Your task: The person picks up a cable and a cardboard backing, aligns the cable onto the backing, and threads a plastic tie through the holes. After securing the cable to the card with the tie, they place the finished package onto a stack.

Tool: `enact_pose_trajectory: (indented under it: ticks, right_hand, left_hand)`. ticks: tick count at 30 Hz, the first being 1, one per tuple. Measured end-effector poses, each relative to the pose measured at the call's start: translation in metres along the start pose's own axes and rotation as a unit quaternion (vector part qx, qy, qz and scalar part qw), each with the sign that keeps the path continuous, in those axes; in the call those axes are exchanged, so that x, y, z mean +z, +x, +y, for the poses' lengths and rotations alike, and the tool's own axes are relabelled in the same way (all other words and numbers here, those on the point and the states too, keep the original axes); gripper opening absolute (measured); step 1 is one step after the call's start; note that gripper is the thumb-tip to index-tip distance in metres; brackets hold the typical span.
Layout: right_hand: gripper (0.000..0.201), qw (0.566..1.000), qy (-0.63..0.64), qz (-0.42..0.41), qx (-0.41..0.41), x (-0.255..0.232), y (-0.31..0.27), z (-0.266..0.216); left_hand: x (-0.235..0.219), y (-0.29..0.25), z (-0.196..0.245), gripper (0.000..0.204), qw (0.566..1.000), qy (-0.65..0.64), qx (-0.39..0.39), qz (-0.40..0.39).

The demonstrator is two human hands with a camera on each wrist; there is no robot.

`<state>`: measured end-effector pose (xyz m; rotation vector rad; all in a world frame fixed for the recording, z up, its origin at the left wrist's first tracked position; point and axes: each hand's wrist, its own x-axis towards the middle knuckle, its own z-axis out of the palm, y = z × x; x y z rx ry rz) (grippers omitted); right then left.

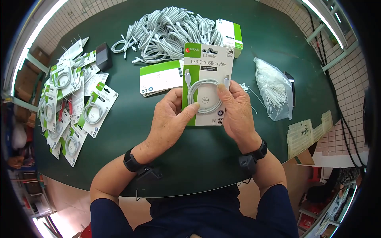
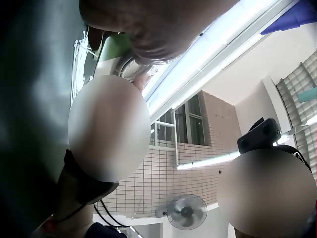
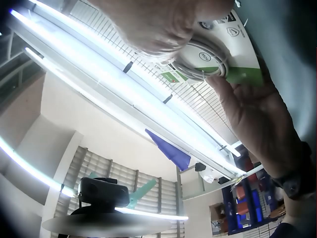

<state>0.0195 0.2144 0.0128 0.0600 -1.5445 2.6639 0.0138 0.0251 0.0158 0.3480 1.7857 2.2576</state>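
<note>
Both hands hold up a green and white card [image 1: 205,67] with a coiled white cable [image 1: 193,95] on its front. The left hand [image 1: 168,119] grips the card's lower left side, its thumb on the coil. At the right side, the right hand [image 1: 239,113] pinches the card with its thumb over the coil's upper right. In the right wrist view the card [image 3: 242,49] and coil [image 3: 218,58] appear between the right hand [image 3: 153,25] and the left hand [image 3: 257,119]. Part of the card [image 2: 116,47] shows beside the left hand [image 2: 158,25] in the left wrist view.
A heap of loose white cables [image 1: 170,31] lies at the back of the green table [image 1: 190,158]. Flat cards [image 1: 160,77] are behind the left hand, another card stack [image 1: 230,31] farther back. Carded cables [image 1: 63,103] pile up at left; a bag of white ties [image 1: 274,89] lies at right.
</note>
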Motion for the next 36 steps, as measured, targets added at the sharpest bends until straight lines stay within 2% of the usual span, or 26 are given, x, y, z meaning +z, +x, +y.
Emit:
enact_pose_trajectory:
  ticks: [5, 8, 13, 17, 20, 23, 26, 27, 29, 30, 32, 34, 35, 36]
  right_hand:
    - [0.033, 1.0, -0.014, -0.02, 0.007, -0.001, -0.002, -0.001]
    - [0.033, 0.999, 0.007, -0.031, 0.023, -0.004, 0.001, -0.002]
    - [0.033, 0.997, 0.041, -0.029, 0.055, -0.01, 0.002, -0.002]
    - [0.034, 0.995, 0.061, -0.048, 0.06, -0.01, 0.008, -0.005]
    - [0.034, 0.991, 0.08, -0.052, 0.092, -0.01, 0.001, -0.006]
    - [0.034, 0.99, 0.047, -0.089, 0.1, -0.011, 0.003, -0.004]
    - [0.034, 0.995, -0.046, -0.049, 0.079, 0.005, -0.003, -0.01]
    - [0.034, 0.993, -0.092, -0.031, 0.069, 0.005, -0.004, -0.011]
    - [0.032, 0.983, -0.174, -0.046, 0.031, -0.006, -0.002, -0.006]
    - [0.032, 0.983, -0.17, -0.065, 0.03, -0.004, -0.001, -0.006]
    - [0.034, 0.975, -0.201, -0.081, 0.055, -0.005, -0.002, -0.008]
    - [0.035, 0.968, -0.217, -0.097, 0.075, -0.011, -0.002, -0.008]
    - [0.034, 0.966, -0.219, -0.111, 0.084, -0.014, 0.0, -0.006]
    - [0.034, 0.966, -0.219, -0.113, 0.083, -0.013, 0.0, -0.007]
  left_hand:
    - [-0.014, 0.003, -0.005, 0.024, 0.998, 0.023, -0.049, -0.027]
    - [-0.017, 0.002, -0.006, 0.02, 0.999, -0.004, -0.01, -0.041]
    - [-0.012, 0.006, -0.005, 0.023, 0.997, -0.032, -0.018, -0.068]
    - [-0.008, 0.008, 0.003, 0.028, 0.998, -0.016, -0.023, -0.052]
    - [-0.011, -0.002, 0.009, 0.031, 0.988, 0.055, -0.091, -0.114]
    - [-0.01, -0.009, 0.01, 0.031, 0.988, 0.061, -0.111, -0.087]
    - [-0.02, -0.016, 0.002, 0.032, 0.995, 0.018, -0.085, -0.051]
    - [-0.027, -0.019, 0.002, 0.034, 0.996, -0.007, -0.083, -0.042]
    - [-0.048, -0.023, 0.015, 0.035, 0.997, -0.02, -0.074, 0.012]
    - [-0.055, -0.024, 0.019, 0.036, 0.995, -0.049, -0.082, 0.031]
    - [-0.071, -0.027, 0.026, 0.038, 0.991, -0.082, -0.09, 0.05]
    - [-0.102, -0.026, 0.042, 0.042, 0.981, -0.111, -0.072, 0.143]
    - [-0.122, -0.025, 0.053, 0.044, 0.979, -0.104, -0.066, 0.162]
    - [-0.122, -0.026, 0.053, 0.044, 0.979, -0.104, -0.064, 0.163]
